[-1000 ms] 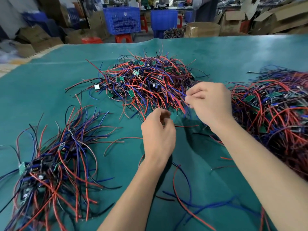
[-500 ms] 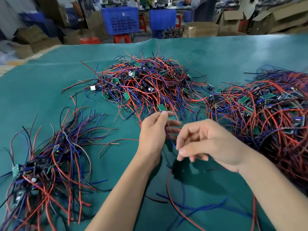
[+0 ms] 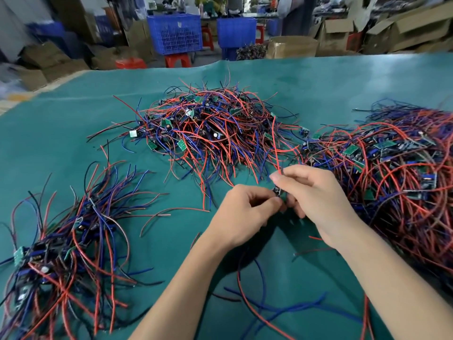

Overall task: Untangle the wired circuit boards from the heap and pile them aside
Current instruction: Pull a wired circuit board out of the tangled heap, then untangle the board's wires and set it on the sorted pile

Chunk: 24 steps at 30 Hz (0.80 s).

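At the centre of a green surface (image 3: 367,89), a left hand (image 3: 242,212) and right hand (image 3: 316,195) together pinch one small circuit board (image 3: 278,192), its red wire (image 3: 274,143) trailing back into the middle heap (image 3: 210,128). A hard tug could drag more tangle along. Sorted boards (image 3: 61,241) lie at left.

We see a teal-green mat (image 3: 318,94) under everything. The middle heap (image 3: 210,133) mixes red, blue and black wires with small green boards. The right heap (image 3: 392,173) shows the same red and blue tangle, with green and blue parts. The left pile (image 3: 63,244) is red, blue and black too. Behind stand two blue crates (image 3: 175,33), red stools (image 3: 177,60) and brown cardboard boxes (image 3: 291,46).
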Each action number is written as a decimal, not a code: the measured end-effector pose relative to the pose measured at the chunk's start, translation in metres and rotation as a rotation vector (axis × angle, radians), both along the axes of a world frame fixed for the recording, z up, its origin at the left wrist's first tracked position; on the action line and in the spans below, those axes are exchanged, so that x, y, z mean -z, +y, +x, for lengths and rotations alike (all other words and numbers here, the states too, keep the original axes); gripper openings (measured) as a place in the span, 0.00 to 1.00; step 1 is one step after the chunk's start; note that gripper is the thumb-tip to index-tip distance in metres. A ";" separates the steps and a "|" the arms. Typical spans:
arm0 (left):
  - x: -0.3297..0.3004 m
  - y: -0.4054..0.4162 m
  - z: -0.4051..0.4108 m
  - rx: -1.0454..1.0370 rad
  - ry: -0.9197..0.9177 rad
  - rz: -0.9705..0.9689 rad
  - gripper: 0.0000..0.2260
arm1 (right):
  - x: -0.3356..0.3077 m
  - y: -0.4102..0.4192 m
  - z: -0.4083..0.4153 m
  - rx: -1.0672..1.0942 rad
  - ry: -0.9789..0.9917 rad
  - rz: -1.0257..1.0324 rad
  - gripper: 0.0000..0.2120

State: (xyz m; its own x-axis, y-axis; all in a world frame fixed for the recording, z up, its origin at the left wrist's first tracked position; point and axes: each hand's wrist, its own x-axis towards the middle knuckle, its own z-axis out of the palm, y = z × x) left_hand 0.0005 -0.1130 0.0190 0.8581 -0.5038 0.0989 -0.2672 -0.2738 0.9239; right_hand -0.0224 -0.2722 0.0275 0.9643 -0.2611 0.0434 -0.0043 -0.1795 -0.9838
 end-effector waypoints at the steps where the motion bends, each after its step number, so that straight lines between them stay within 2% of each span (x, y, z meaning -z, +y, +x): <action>1: 0.000 0.001 0.001 0.012 0.011 -0.006 0.09 | 0.000 0.001 0.001 0.010 0.004 0.049 0.05; 6: -0.001 0.000 0.000 0.041 0.116 -0.081 0.09 | -0.005 -0.001 0.001 -0.056 -0.007 0.341 0.07; 8: -0.002 0.001 0.001 0.037 0.174 -0.175 0.08 | -0.006 -0.002 0.000 -0.109 -0.023 0.406 0.06; 12: -0.002 0.002 0.002 0.015 0.232 -0.302 0.07 | -0.003 -0.003 0.001 -0.141 -0.038 0.456 0.10; 15: -0.001 0.002 0.002 -0.011 0.239 -0.319 0.06 | -0.002 -0.002 0.001 -0.136 -0.037 0.416 0.05; 18: -0.001 0.002 0.004 -0.032 0.251 -0.326 0.06 | -0.001 -0.005 0.000 -0.095 -0.068 0.330 0.04; 24: 0.000 -0.001 0.004 -0.035 0.197 -0.231 0.07 | 0.001 -0.005 0.002 0.035 -0.135 0.026 0.11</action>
